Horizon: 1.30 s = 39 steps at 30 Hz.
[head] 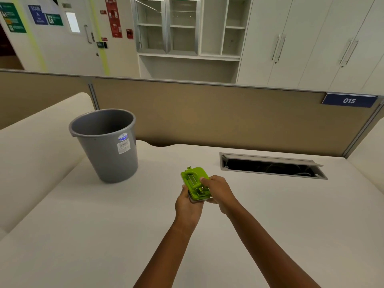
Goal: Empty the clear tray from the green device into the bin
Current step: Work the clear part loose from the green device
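Observation:
A small lime-green device [194, 179] with metal parts on top is held just above the white desk, near its middle. My left hand [188, 202] grips its near end from below and the left. My right hand [218, 191] holds its right side, with the thumb on top. A thin clear edge, the tray [197, 201], shows under the device's near end; most of it is hidden by my fingers. A grey plastic bin [108, 146] stands upright and open on the desk, to the far left of the device.
An open cable hatch [270, 166] is sunk into the white desk [104, 235] at the right rear. A tan partition [207, 113] with a blue "015" sign [349, 100] closes off the back. Cupboards and shelves stand beyond it.

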### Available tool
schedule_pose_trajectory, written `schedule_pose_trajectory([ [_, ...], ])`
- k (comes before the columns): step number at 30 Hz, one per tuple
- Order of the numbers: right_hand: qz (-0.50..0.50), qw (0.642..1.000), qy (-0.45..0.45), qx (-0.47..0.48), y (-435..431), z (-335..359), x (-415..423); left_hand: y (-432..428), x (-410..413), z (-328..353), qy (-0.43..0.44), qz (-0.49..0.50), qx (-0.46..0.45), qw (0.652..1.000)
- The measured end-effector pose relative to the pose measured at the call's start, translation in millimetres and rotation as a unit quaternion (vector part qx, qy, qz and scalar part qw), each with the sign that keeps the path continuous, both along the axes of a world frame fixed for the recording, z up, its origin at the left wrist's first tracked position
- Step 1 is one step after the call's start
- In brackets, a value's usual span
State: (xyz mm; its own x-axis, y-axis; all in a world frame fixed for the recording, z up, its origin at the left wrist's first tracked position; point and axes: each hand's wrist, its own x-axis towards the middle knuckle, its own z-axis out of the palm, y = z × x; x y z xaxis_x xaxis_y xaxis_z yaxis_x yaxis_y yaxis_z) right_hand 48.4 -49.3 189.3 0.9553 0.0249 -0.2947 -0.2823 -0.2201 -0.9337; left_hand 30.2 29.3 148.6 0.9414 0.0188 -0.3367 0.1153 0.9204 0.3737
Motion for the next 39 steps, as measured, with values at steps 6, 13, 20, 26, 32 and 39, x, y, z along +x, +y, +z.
schedule_pose_trajectory([
  [6, 0.029, 0.998, 0.045, 0.021, 16.5, 0.4, 11.2, 23.2, 6.6, -4.8, 0.007, 0.002, 0.000, 1.000],
  [13, 0.087, 0.995, 0.053, 0.003, 38.1, 2.8, 20.4, 50.2, 10.9, -12.1, 0.004, 0.003, 0.105, 0.994],
  [20, 0.060, 0.997, -0.010, -0.041, 66.1, 2.3, 31.7, 67.3, 18.4, -6.8, 0.040, -0.010, 0.111, 0.993],
  [26, 0.036, 0.997, -0.040, -0.054, 85.7, -0.6, 41.4, 84.4, 26.4, -3.4, 0.053, -0.006, 0.167, 0.985],
  [32, 0.039, 0.995, -0.071, -0.060, 101.9, -4.9, 48.4, 102.8, 30.2, -3.2, 0.051, 0.001, 0.193, 0.980],
  [39, 0.036, 0.992, -0.096, -0.077, 108.1, -7.8, 55.4, 106.9, 34.9, -1.2, 0.070, 0.018, 0.245, 0.967],
])
